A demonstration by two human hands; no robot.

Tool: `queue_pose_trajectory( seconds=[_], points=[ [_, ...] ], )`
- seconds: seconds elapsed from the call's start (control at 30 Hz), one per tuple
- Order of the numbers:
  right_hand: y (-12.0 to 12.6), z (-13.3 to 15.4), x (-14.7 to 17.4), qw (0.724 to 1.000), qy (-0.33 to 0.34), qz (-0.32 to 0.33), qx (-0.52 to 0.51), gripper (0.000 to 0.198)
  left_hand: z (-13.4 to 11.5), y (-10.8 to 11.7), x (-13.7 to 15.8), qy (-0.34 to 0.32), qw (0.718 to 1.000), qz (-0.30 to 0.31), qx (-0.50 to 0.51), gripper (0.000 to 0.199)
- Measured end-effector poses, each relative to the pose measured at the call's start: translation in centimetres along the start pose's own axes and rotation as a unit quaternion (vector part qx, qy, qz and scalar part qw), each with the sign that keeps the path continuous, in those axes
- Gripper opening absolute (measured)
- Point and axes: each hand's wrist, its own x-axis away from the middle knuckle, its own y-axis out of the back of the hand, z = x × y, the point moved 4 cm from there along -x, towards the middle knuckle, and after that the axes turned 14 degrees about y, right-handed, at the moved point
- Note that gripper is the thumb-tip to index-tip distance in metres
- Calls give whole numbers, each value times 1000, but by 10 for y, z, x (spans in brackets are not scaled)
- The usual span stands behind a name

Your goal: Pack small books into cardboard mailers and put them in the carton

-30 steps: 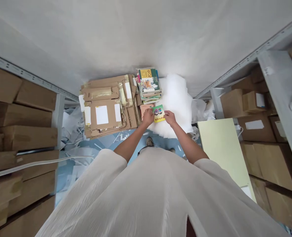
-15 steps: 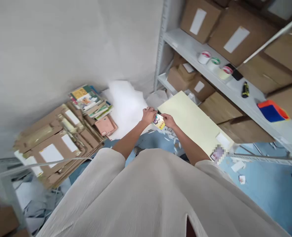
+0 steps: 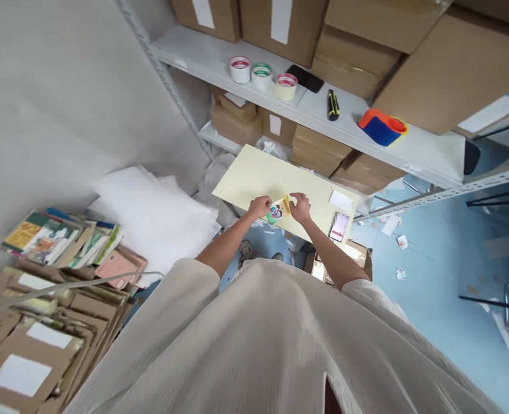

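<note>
My left hand (image 3: 260,206) grips the left edge of a small flat item with a printed yellow-and-green cover (image 3: 279,210). Cartoon figures show on its face; whether it is a booklet or a thin pack I cannot tell. At its upper right edge, the fingers of my right hand (image 3: 300,207) are curled and pinch it. Both hands hold it tilted just above the near edge of a pale yellow tabletop (image 3: 254,172). On that top, to the right, lie a phone (image 3: 338,227) and a white sheet of paper (image 3: 341,200).
Behind the table, a grey metal shelf (image 3: 211,57) carries rolls of tape (image 3: 240,70), a black-and-yellow cutter (image 3: 332,106), an orange-and-blue object (image 3: 382,127) and cardboard boxes. White foam sheets (image 3: 151,213), books (image 3: 43,236) and flattened cartons (image 3: 26,356) are at left. An open carton (image 3: 366,261) stands right.
The view has swung right, bringing the table in front of me. Both hands still hold the printed item, now turned so its yellow end points up and right.
</note>
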Motion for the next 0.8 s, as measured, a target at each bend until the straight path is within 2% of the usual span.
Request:
queue_pose_trajectory(
  seconds=[0.07,0.13,0.3,0.43,0.63,0.8],
  points=[
    [10,-21,6,997,-62,-24,-29,48,-6,-10,-18,28,998,-2,53,18],
    [13,-37,11,990,-112,-19,-80,47,-12,-19,-36,57,993,1,101,16],
    [6,-55,14,964,-194,-23,-182,42,-29,-37,-75,88,981,44,165,19],
    [-12,-63,7,953,-236,-51,-184,40,-29,-46,-99,79,985,94,125,25],
    [-51,-72,8,930,-312,-70,-182,41,-3,-47,-117,65,984,159,36,35],
    [-73,-74,5,913,-347,-72,-201,47,0,-46,-116,-31,981,189,-22,48]
  ],
)
